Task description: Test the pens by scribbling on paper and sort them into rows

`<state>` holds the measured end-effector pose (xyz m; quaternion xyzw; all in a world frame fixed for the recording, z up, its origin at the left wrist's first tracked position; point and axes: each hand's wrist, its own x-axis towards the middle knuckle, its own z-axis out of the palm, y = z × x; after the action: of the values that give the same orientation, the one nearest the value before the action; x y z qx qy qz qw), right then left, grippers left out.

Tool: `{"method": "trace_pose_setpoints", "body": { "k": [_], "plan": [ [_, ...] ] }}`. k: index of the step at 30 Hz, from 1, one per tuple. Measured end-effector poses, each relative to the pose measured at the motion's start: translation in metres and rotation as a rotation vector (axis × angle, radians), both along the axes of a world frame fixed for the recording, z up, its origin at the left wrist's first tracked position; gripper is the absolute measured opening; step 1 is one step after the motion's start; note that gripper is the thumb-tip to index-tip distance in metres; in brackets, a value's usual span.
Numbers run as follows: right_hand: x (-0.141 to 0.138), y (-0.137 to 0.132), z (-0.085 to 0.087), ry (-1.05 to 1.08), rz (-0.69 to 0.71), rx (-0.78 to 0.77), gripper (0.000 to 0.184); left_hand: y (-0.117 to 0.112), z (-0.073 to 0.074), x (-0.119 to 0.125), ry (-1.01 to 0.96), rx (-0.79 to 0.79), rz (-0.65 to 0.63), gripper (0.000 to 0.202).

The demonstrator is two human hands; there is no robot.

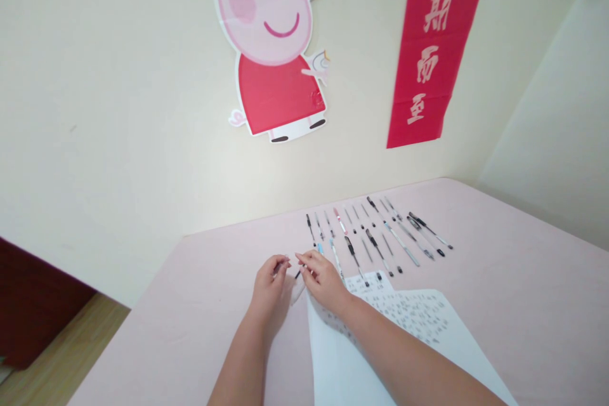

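Observation:
Over the pink tabletop my right hand (327, 280) is closed in a pinch on a thin dark pen part (298, 274), whose end sticks out toward the left. Close beside it, my left hand (270, 280) has its thumb and fingertips pressed together; whatever they hold is too small to make out. A pale, clear pen tube (297, 295) shows just below the hands, partly beside the right wrist. Beyond the right hand lie a white patterned pen (337, 260) and a black-capped pen (356, 260).
Several pens, refills and caps lie in two rough rows, among them a pink pen (340, 221) and a blue pen (402, 244). Handwritten paper sheets (409, 311) lie under my right forearm. The pink table (214, 317) meets a wall with a cartoon pig cutout (280, 89) and red banner (438, 44).

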<state>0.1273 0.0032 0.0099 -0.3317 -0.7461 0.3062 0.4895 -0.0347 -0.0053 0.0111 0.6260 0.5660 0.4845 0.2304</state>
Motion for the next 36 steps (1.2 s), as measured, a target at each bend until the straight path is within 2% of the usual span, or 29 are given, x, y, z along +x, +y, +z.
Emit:
{"method": "trace_pose_setpoints", "body": {
  "k": [5,7,12,18,24,30,33,36],
  "plan": [
    [-0.001,-0.003,-0.004,-0.061,-0.014,0.019,0.041,0.004,-0.004,-0.032,0.062,-0.013,0.189,0.015],
    [-0.002,-0.004,-0.006,-0.076,-0.011,0.03,0.041,0.004,-0.008,-0.043,0.082,-0.057,0.216,0.014],
    [-0.003,-0.005,-0.01,-0.101,0.007,0.045,0.039,0.0,-0.009,-0.054,0.142,-0.16,0.204,0.011],
    [-0.003,-0.002,-0.013,-0.089,0.0,0.042,0.039,-0.003,-0.005,-0.056,0.339,-0.28,0.08,0.011],
    [-0.004,-0.003,-0.012,-0.096,0.0,0.054,0.038,-0.002,-0.008,-0.055,0.453,-0.282,0.049,0.013],
    [-0.004,-0.003,-0.012,-0.086,-0.004,0.05,0.038,-0.004,-0.006,-0.052,0.347,-0.269,0.033,0.014],
    [-0.004,-0.002,-0.013,-0.078,0.003,0.049,0.04,-0.003,-0.005,-0.046,0.204,-0.268,0.015,0.014],
    [-0.005,-0.002,-0.012,-0.076,0.006,0.039,0.039,-0.003,-0.001,-0.03,0.002,-0.269,-0.057,0.015]
  ]
}}
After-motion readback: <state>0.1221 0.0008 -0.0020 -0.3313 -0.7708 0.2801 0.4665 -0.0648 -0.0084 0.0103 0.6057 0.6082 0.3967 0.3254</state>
